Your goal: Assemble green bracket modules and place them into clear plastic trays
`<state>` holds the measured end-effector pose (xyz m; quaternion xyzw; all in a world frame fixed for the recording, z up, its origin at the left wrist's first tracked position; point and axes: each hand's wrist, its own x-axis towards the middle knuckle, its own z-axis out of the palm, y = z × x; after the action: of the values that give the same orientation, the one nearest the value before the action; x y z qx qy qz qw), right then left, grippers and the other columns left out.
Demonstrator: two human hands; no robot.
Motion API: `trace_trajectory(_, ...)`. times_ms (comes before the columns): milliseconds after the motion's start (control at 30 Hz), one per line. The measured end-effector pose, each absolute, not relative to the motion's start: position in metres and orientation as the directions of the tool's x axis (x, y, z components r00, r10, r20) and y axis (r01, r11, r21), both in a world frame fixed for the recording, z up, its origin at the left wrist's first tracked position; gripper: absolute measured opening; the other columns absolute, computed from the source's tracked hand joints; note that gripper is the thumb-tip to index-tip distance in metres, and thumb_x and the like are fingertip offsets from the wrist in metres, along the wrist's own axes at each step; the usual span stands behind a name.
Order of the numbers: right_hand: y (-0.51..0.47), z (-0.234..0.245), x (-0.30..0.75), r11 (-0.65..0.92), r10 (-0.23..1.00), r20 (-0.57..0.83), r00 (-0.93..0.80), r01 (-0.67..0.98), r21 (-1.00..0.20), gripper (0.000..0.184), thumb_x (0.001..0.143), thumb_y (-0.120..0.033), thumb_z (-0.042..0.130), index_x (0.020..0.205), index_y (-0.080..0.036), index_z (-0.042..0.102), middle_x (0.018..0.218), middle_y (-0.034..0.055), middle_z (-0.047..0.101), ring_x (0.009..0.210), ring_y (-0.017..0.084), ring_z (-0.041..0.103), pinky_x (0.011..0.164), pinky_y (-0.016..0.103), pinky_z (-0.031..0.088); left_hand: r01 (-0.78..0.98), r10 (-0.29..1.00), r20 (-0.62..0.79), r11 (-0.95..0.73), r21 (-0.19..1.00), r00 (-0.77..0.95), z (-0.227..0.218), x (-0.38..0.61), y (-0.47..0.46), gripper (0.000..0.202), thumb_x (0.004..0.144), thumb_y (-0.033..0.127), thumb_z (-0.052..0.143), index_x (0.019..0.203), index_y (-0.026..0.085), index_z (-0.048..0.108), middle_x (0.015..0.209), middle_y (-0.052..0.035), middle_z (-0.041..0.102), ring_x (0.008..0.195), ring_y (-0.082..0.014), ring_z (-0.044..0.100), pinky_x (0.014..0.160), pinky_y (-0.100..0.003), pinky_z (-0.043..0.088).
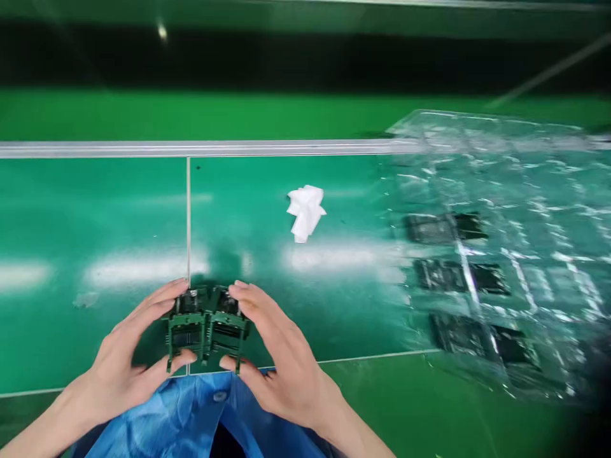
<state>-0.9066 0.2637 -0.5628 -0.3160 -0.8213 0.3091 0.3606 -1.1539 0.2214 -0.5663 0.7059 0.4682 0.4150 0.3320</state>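
Note:
Two dark green frame-like parts, seemingly circuit boards with black components, are side by side at the table's near edge: a left part (187, 331) and a right part (228, 331). My left hand (126, 350) grips the left part by its outer side, fingers at the far end and thumb at the near end. In the same way my right hand (281, 356) takes the right part, thumb low and fingertips high. The parts' inner edges meet or nearly meet between my hands. Whether they rest on the table I cannot tell.
To the right lies a clear plastic tray (539, 280), blurred, with several dark parts (442, 275) in its pockets. A crumpled white tissue (306, 213) lies on the green table (267, 318). A metal rail (238, 149) runs along the back.

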Motion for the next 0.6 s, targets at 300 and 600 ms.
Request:
trace_trajectory(300, 0.265, -0.562, -0.91, 0.662, 0.702, 0.421, -0.575, 0.307, -0.684, 0.065, 0.091, -0.019, 0.052, 0.148, -0.013, 0.021, 0.139, 0.019, 0.048, 0.134, 0.027, 0.044, 0.108, 0.052, 0.044, 0.288, 0.915, 0.344, -0.394, 0.873, 0.209, -0.567, -1.144, 0.231, 0.067, 0.08, 0.008, 0.071, 0.139, 0.023, 0.042, 0.14, -0.0131, 0.051, 0.133, -0.0244, 0.046, 0.112, -0.04, 0.043)
trace_trajectory(600, 0.267, -0.561, -0.909, 0.642, 0.715, 0.405, -0.571, 0.304, -0.704, 0.064, 0.088, -0.016, 0.055, 0.145, -0.011, 0.026, 0.137, 0.0189, 0.051, 0.134, 0.027, 0.044, 0.108, 0.05, 0.045, 0.326, 0.944, 0.274, -0.322, 0.889, 0.186, -0.572, -1.146, 0.227, 0.065, 0.079, 0.012, 0.073, 0.136, 0.025, 0.044, 0.138, -0.0143, 0.053, 0.131, -0.0286, 0.048, 0.107, -0.046, 0.047)
